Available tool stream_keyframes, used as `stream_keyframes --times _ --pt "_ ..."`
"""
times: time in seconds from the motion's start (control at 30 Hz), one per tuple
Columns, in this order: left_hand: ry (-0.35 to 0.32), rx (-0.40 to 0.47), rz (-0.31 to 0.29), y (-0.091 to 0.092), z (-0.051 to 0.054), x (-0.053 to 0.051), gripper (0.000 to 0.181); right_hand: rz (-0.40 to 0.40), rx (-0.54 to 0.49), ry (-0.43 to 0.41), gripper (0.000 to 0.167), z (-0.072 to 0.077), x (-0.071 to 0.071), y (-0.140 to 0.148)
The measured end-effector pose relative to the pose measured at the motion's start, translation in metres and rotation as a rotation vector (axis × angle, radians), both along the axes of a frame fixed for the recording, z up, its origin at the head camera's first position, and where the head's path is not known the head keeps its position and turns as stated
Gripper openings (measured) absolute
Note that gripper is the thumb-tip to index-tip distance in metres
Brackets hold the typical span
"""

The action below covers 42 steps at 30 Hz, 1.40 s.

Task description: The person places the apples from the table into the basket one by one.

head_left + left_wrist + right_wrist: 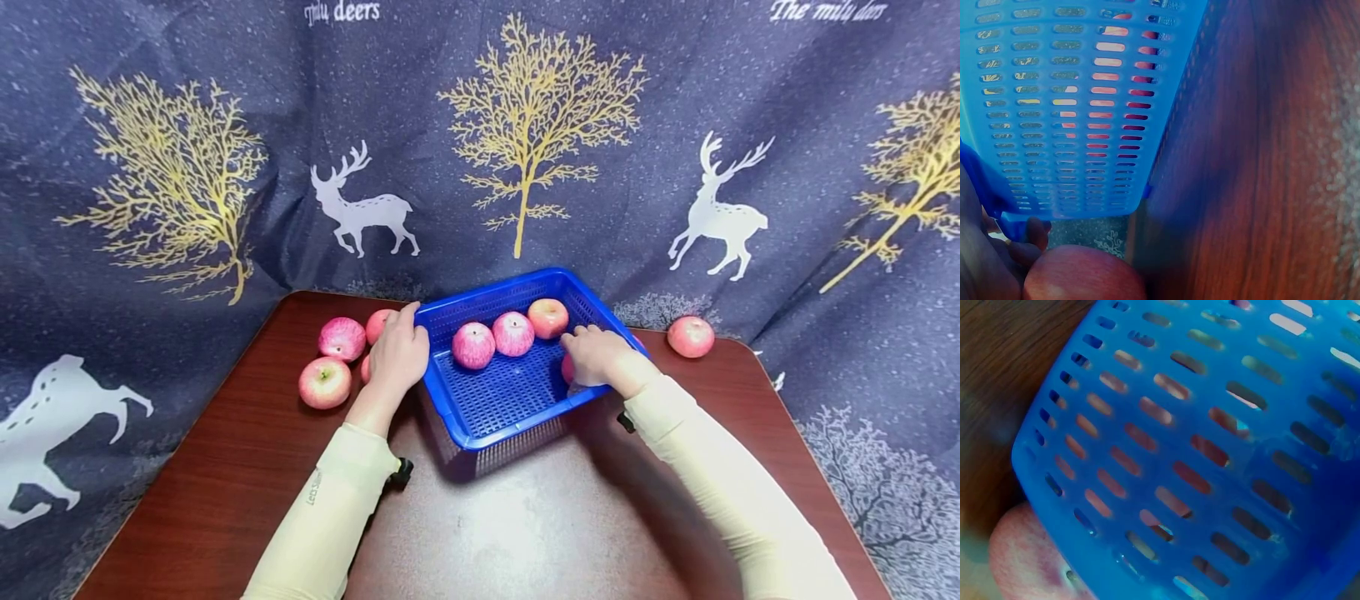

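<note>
A blue plastic basket (487,429) with slotted walls sits between the two hands, its near edge casting a shadow on the table. My left hand (401,350) grips its left rim; the left wrist view shows fingertips (1036,234) at the rim beside an apple (1085,275). At the right near corner, my right hand (603,357) holds the rim with its fingers reaching inside. In the basket are a row of red apples (513,333) and another apple (567,367) partly hidden by the right hand. The right wrist view has the basket wall (1147,444) but not the fingers.
Left of the basket, several apples (325,382) lie on the brown table (225,467), some partly behind the left hand. One apple (691,337) rests at the back right edge. A dark cloth backdrop (450,150) with deer and trees hangs behind the table.
</note>
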State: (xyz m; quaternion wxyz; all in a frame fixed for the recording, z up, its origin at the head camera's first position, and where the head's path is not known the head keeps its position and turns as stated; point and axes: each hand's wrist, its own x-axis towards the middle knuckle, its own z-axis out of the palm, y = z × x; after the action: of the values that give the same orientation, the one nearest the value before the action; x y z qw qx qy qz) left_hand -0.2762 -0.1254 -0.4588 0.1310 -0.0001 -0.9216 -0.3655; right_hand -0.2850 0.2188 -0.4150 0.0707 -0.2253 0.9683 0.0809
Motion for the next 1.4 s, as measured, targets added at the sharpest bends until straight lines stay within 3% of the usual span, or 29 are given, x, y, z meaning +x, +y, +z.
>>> stream_keyframes --times 0.2,0.53,0.73,1.07,1.4 --pt "0.005 -0.002 -0.001 0.001 0.000 0.000 0.056 0.027 -0.060 0.025 0.077 0.003 0.001 0.003" --pt "-0.002 -0.005 -0.003 0.001 0.001 0.001 0.057 0.092 -0.356 0.253 0.060 0.019 0.009 0.024" --pt "0.007 -0.001 -0.001 0.000 0.001 0.000 0.056 0.113 -0.501 0.346 0.059 0.031 0.013 0.041" --pt "-0.001 -0.005 -0.002 0.000 0.001 0.000 0.057 0.079 -0.704 0.482 0.055 0.034 0.018 0.071" --pt "-0.005 -0.002 -0.001 0.000 0.001 0.000 0.057 -0.042 -0.745 0.517 0.055 0.031 0.025 0.090"
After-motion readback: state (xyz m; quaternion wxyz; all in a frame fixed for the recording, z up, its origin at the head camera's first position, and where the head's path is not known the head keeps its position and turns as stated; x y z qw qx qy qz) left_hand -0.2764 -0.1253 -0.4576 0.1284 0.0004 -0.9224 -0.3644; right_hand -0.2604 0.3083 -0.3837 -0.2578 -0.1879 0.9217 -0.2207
